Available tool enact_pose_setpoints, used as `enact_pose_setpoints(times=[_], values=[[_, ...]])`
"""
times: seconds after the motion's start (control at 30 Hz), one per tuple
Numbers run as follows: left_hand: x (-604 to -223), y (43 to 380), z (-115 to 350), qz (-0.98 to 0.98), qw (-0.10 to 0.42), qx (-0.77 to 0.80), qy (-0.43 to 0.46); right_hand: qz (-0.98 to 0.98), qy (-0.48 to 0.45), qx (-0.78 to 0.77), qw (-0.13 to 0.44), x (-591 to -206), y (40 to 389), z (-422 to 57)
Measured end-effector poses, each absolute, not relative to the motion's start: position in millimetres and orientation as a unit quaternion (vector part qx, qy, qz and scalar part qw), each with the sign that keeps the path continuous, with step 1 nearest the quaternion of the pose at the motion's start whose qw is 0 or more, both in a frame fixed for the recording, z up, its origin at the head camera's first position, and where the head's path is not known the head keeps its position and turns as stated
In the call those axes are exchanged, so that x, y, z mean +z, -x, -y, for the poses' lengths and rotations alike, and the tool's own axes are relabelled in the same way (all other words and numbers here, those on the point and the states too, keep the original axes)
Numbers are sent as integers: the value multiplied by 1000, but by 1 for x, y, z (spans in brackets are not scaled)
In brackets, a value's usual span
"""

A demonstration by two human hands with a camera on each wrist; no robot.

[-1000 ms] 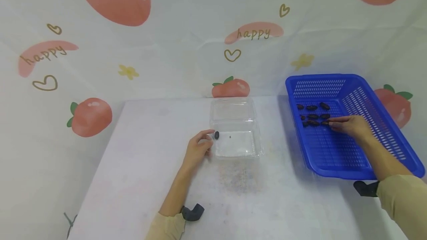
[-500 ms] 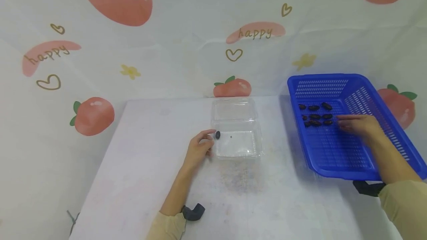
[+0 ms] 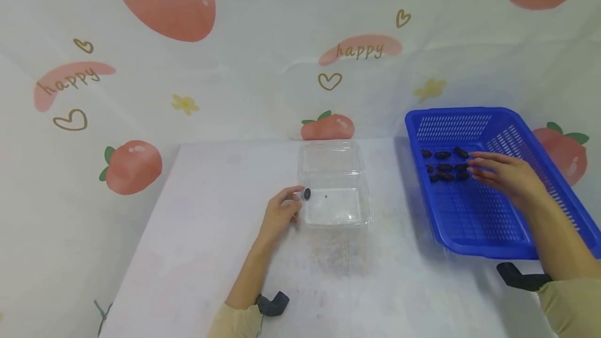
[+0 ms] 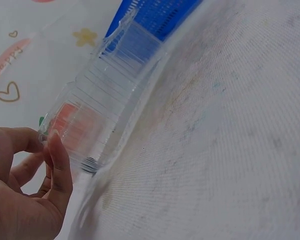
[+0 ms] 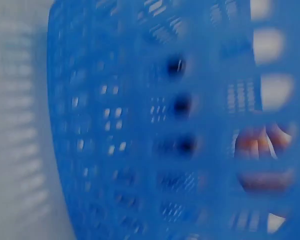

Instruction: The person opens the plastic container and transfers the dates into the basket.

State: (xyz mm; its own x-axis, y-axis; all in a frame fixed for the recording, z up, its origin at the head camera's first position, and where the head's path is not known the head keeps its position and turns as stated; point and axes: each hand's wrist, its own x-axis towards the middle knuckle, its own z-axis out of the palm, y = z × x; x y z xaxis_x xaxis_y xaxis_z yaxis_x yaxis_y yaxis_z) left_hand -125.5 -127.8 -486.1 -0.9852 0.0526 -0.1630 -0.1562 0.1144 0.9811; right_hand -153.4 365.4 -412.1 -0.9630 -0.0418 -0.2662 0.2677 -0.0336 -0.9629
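Note:
My left hand (image 3: 280,213) pinches the left rim of a clear plastic clamshell container (image 3: 336,223) between thumb and fingers, as the left wrist view shows. The container lies on the table with its lid folded back. One dark oval date (image 3: 307,194) sits inside near that rim. At the right, my right hand (image 3: 509,173) is over the blue plastic basket (image 3: 436,223), its fingers extended and slightly spread, fingertips right beside the dates (image 3: 444,168). These dark brown dates lie in short rows on the basket floor. Behind the basket mesh, the right wrist view shows fingers (image 5: 264,180), blurred.
A white-covered table (image 3: 225,186) carries both container and basket. Behind it hangs a white cloth (image 3: 253,67) printed with fruit, hearts and "happy". A tiny dark speck (image 3: 326,196) lies in the container. Each wrist wears a black mount (image 3: 273,304).
My right hand first had its fingertips at the nearest row of dates, drew back to the right, then moved up and left to the farther rows. The left hand keeps its place on the container.

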Motion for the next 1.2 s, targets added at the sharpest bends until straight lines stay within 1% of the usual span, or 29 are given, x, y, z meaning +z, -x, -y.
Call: enact_pose_setpoints(times=[0.13, 0.27, 0.37, 0.63, 0.9, 1.0, 1.2], values=[[-488, 124, 128, -740, 83, 666, 44, -692, -41, -715, 93, -405, 148, -346], [-489, 123, 128, -736, 85, 671, 44, -712, -34, -696, 83, -395, 146, -324], [-488, 124, 128, -731, 87, 676, 44, -728, -35, -679, 84, -388, 145, -309], [-485, 124, 128, -725, 81, 684, 34, -715, -6, -692, 93, -378, 145, -277], [-486, 123, 131, -731, 78, 677, 41, -742, 10, -664, 90, -386, 148, -234], [-488, 123, 132, -730, 81, 677, 41, -759, 35, -644, 91, -392, 149, -216], [-486, 123, 133, -729, 80, 679, 34, -747, 68, -653, 107, -401, 154, -179]])
